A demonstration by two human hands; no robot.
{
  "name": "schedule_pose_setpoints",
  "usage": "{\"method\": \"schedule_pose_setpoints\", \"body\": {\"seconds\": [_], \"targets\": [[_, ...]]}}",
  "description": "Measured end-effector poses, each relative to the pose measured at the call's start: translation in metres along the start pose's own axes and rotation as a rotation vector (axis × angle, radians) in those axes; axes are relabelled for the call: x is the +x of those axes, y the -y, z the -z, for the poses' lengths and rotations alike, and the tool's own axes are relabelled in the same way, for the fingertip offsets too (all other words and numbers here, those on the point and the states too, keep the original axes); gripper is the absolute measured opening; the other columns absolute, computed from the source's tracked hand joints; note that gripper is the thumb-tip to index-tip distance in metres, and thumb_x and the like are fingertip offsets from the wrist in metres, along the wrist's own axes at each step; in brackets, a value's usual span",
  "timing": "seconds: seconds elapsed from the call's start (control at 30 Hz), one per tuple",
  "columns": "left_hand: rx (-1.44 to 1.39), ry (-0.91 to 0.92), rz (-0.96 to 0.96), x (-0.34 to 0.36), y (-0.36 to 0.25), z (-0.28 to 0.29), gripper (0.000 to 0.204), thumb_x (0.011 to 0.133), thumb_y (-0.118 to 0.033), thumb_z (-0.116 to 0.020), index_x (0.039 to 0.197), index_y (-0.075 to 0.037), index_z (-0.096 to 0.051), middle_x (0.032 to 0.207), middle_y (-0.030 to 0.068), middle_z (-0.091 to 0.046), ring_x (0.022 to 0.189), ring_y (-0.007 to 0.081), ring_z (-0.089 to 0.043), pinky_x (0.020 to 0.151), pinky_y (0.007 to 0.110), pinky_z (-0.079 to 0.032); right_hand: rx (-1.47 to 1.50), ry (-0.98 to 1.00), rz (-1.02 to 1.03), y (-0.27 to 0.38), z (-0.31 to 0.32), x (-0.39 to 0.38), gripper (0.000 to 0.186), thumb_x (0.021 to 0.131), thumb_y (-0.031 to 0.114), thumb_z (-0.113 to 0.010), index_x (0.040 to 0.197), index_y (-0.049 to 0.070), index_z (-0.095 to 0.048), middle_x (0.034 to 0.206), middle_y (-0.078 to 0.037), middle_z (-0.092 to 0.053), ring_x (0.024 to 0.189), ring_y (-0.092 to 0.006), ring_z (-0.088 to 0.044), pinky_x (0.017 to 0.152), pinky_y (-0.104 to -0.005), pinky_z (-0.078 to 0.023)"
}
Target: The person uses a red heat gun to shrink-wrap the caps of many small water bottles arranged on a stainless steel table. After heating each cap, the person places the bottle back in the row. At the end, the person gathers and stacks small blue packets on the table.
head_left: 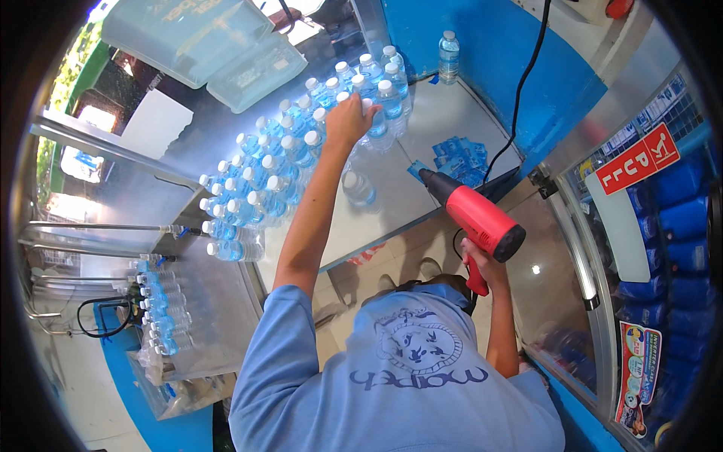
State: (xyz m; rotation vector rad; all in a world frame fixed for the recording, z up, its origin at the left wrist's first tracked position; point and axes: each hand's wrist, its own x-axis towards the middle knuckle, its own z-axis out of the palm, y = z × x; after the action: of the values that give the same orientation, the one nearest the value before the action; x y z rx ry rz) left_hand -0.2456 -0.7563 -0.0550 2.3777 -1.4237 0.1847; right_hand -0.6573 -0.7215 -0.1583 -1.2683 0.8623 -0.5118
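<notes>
My left hand [349, 123] reaches in among the rows of small clear water bottles [275, 166] with white caps. Its fingers are closed at the top of one bottle [367, 105], its thumb pointing right; part of the grip is hidden. My right hand [483, 265] is wrapped round the handle of a red heat gun [482, 218], whose black nozzle points up and left toward the table. Near that nozzle lies a loose pile of blue plastic labels [459, 157]. One bottle [358, 188] stands apart, close to the table's front edge.
Another bottle [449, 56] stands at the table's far right corner. A black cord [520, 98] hangs down behind the heat gun. More bottles [162, 309] stand on a lower shelf at the left. A glass door [565, 248] is on the right; translucent bins [203, 53] are beyond.
</notes>
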Motion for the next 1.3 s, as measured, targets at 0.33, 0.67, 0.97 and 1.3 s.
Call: {"method": "schedule_pose_setpoints", "body": {"seconds": [0.33,0.67,0.97,1.3], "targets": [[-0.467,0.317,-0.204,-0.146,0.035,0.059,0.055,0.083,-0.021,-0.085,0.132,-0.013,-0.060,0.126,0.0123,-0.064,0.110,0.0315,-0.064,0.088,0.042,-0.054,0.258,-0.028,0.046,0.000,0.010,-0.023,0.025,0.100,0.019,-0.066,0.119,0.003,-0.061,0.090,-0.006,-0.065,0.067,-0.0126,-0.062,0.064,-0.0290,-0.050],[-0.850,0.305,0.011,-0.175,0.046,-0.002,0.087,0.076,-0.017,-0.090,0.151,-0.018,-0.045,0.151,0.0099,-0.050,0.140,0.0302,-0.048,0.111,0.044,-0.044,0.362,0.198,-0.019,0.018,0.004,-0.020,0.025,0.098,0.014,-0.064,0.119,0.001,-0.061,0.092,-0.007,-0.063,0.065,-0.0133,-0.062,0.063,-0.0276,-0.050],[-0.608,0.285,0.203,-0.175,0.048,-0.013,0.087,0.073,-0.020,-0.093,0.146,-0.010,-0.048,0.144,0.0147,-0.056,0.136,0.0300,-0.053,0.112,0.043,-0.043,0.327,0.321,-0.031,0.015,-0.001,-0.017,0.026,0.096,0.012,-0.066,0.119,0.001,-0.061,0.091,-0.008,-0.064,0.065,-0.0129,-0.062,0.059,-0.0278,-0.050],[-0.951,0.289,0.258,-0.182,0.050,-0.028,0.077,0.078,-0.015,-0.091,0.142,-0.004,-0.050,0.133,0.0105,-0.064,0.129,0.0243,-0.059,0.112,0.042,-0.044,0.392,0.390,-0.056,0.021,-0.003,-0.009,0.041,0.093,0.016,-0.065,0.129,-0.002,-0.054,0.094,-0.009,-0.060,0.062,-0.0136,-0.061,0.055,-0.0266,-0.051]]}}
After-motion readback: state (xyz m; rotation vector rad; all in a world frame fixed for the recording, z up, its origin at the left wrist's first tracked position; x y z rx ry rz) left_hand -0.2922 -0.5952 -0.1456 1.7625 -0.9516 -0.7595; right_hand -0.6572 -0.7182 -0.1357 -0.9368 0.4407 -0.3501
